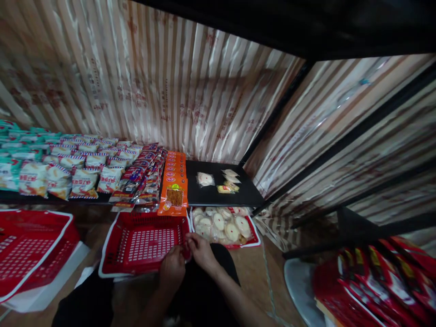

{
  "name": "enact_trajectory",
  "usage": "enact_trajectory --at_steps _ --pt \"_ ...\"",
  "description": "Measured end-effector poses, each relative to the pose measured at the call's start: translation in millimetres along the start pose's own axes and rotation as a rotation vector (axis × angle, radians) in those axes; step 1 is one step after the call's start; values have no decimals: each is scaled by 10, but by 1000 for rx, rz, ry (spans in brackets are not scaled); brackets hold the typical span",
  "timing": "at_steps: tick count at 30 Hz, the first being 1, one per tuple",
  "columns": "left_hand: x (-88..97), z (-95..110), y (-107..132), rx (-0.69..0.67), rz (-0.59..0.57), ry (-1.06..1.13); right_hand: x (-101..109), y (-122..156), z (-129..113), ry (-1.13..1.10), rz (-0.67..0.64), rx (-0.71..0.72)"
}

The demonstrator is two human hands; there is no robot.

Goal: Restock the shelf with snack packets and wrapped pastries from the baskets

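A red plastic basket (117, 247) with a white rim stands in front of my knees, its lattice floor showing. My left hand (173, 265) is closed at the basket's near right corner. Beside it, my right hand (201, 250) has its fingers pinched together. Between the two hands is a small dark red patch, too blurred to tell from the basket behind it. Just beyond my right hand, a second red basket (256, 238) holds several clear packets of pale round pieces (232, 231).
The black shelf (218, 198) carries orange snack packets (175, 186), dark red packets (146, 170), white snack bags (85, 181), green bags (10, 168) and a few small packets (205, 179). Another red basket (37, 254) stands left. Red packages (381, 277) fill the lower right.
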State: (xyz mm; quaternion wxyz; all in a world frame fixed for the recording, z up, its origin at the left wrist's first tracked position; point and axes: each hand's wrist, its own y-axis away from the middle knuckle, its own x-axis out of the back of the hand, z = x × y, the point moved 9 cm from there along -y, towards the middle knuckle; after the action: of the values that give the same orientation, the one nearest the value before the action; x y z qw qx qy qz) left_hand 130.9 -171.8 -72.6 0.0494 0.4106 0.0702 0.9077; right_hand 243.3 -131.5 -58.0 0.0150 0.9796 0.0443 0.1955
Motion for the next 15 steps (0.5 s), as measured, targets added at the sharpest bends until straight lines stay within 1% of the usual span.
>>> enact_trajectory --at_steps 2,4,5,7,8,9,11,13,15 --pt "-51 182 123 -10 65 40 371 -44 -33 52 39 33" --pt "-98 352 272 -19 142 88 780 -112 -35 238 95 86" --pt "-127 422 354 -20 178 110 962 -149 18 364 100 79" --pt "-193 528 523 -15 245 149 1255 -211 219 646 51 21" --pt "-226 566 607 -8 274 167 1380 -226 328 706 30 3" --pt "-256 595 690 3 300 183 1479 -232 437 744 4 -7" --pt "-305 638 845 34 342 213 1600 -223 637 769 -50 -15" --pt "-332 676 983 71 370 241 1640 -214 796 787 -101 -16" --pt "-342 725 1094 104 387 264 1640 -226 897 803 -135 -13"
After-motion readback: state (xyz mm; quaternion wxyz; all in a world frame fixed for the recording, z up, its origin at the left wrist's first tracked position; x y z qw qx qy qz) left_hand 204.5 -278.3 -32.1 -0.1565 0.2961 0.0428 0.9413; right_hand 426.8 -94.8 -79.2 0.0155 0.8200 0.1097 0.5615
